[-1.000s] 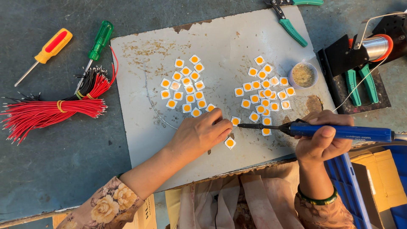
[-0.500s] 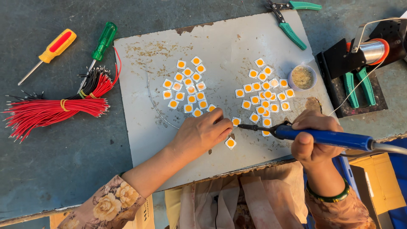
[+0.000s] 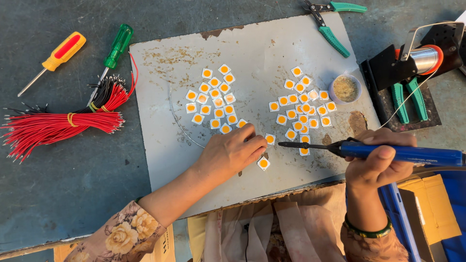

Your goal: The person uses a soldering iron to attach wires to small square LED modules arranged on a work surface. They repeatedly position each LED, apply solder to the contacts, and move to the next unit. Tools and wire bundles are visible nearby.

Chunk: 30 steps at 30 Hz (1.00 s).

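My left hand [image 3: 232,153] rests palm down on the pale metal sheet [image 3: 252,53], fingertips pinching a small white square chip with an orange centre [image 3: 270,139]. Another such chip [image 3: 263,163] lies just below the fingers. My right hand [image 3: 376,162] grips a blue soldering iron [image 3: 398,153], its dark tip [image 3: 284,144] pointing left, close to the pinched chip. Two clusters of several chips lie on the sheet, one at the middle [image 3: 216,99] and one to the right [image 3: 302,106]. A thin solder wire [image 3: 180,127] curves toward my left hand.
A bundle of red wires [image 3: 53,127] and a red-and-black bundle [image 3: 110,93] lie left, with yellow-red [image 3: 57,53] and green [image 3: 115,48] screwdrivers. Green-handled pliers [image 3: 332,19], a small flux pot [image 3: 344,89] and a solder spool stand [image 3: 417,58] sit right. Cardboard boxes [image 3: 432,204] below.
The soldering iron tip has edged left toward the chip at my left fingertips. My left hand has stayed nearly still on the sheet.
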Tool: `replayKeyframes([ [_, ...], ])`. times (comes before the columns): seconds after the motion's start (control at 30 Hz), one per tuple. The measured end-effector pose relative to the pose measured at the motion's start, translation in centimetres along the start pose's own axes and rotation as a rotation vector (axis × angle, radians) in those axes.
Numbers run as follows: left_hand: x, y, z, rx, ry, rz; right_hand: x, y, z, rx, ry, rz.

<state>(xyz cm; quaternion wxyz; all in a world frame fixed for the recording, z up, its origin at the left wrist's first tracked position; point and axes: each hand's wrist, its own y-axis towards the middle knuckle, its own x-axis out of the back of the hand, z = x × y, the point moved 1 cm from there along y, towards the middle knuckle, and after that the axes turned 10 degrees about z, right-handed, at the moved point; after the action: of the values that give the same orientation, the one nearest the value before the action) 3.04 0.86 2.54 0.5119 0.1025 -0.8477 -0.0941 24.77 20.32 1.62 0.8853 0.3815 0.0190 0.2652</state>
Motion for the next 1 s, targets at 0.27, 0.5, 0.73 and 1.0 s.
replayKeyframes([
  [0.27, 0.0, 0.1, -0.1, 0.008, 0.010, 0.001, -0.7, -0.2, -0.4, 0.059, -0.045, 0.014],
  [0.5, 0.0, 0.1, -0.1, 0.017, -0.003, -0.006, -0.7, -0.5, -0.4, 0.084, -0.168, 0.023],
  [0.73, 0.0, -0.1, -0.2, 0.027, 0.016, -0.006, -1.3, 0.1, 0.5, 0.270, -0.066, 0.106],
  [1.0, 0.9, -0.4, -1.0, 0.015, -0.024, -0.031, -0.6, 0.9, 2.0, 0.197, -0.031, 0.027],
])
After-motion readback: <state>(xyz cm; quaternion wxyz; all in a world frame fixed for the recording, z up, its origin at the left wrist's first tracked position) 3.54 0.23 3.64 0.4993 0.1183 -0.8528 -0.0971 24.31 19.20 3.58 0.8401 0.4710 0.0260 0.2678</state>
